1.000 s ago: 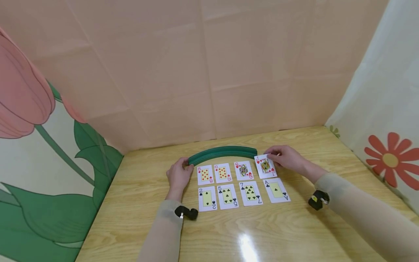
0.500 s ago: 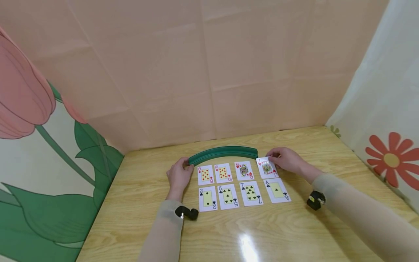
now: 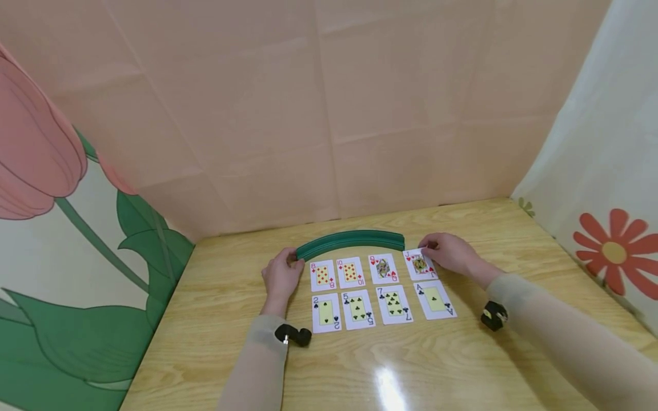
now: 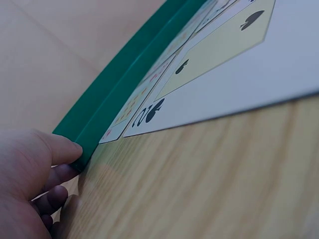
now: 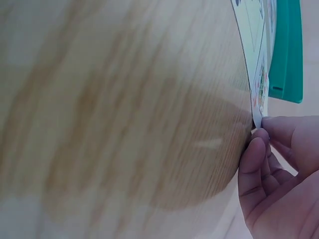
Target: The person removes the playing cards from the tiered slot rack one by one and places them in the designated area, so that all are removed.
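Observation:
My left hand (image 3: 283, 277) pinches the left end of a green curved card holder (image 3: 352, 238); thumb and fingers around that end show in the left wrist view. At the holder's right end, my right hand (image 3: 449, 253) pinches the upper right edge of the jack of hearts (image 3: 420, 265). That card lies at the right end of the back row, beside the eight of diamonds (image 3: 322, 275), ten of diamonds (image 3: 350, 272) and queen of hearts (image 3: 383, 269). Closer to me lie the two of spades (image 3: 326, 313), five of clubs (image 3: 357, 309), seven of clubs (image 3: 394, 305) and ace of clubs (image 3: 434, 299).
Everything rests on a wood-grain table (image 3: 349, 365). A pink cloth backdrop (image 3: 329, 114) rises behind its far edge. Flower-printed cloths hang at the left (image 3: 77, 319) and right (image 3: 612, 171). Both sleeves carry a small black wrist camera.
The jack of hearts has come down slightly toward me and now lies flatter, in line with the back row. My right hand moved with it; my left hand stayed on the holder.

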Demonstrator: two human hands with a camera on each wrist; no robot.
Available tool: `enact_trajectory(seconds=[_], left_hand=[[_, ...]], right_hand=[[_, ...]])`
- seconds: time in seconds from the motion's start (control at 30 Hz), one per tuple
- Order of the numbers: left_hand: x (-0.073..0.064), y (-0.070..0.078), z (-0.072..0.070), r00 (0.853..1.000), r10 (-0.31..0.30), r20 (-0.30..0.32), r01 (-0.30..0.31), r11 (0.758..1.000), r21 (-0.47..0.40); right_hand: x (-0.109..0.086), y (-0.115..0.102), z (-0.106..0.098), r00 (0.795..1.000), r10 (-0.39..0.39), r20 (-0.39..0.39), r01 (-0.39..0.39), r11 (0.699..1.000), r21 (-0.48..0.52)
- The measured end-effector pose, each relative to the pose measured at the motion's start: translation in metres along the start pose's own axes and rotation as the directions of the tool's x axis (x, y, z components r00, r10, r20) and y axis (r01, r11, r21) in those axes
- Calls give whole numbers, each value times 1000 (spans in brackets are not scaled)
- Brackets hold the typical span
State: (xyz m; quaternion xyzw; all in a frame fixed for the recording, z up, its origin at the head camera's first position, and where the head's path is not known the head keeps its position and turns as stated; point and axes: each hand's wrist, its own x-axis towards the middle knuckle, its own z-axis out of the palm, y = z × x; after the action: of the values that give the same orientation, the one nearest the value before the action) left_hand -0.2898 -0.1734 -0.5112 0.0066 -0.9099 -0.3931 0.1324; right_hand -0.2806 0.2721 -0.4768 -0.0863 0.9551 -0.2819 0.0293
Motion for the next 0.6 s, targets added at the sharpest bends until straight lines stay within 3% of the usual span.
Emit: enact_trajectory(seconds=[0.6], left_hand=[[-1, 3, -1, 1000, -2, -4, 2, 1000, 12]], right_hand=[[-3, -4, 2, 999, -29, -35, 27, 998, -54]])
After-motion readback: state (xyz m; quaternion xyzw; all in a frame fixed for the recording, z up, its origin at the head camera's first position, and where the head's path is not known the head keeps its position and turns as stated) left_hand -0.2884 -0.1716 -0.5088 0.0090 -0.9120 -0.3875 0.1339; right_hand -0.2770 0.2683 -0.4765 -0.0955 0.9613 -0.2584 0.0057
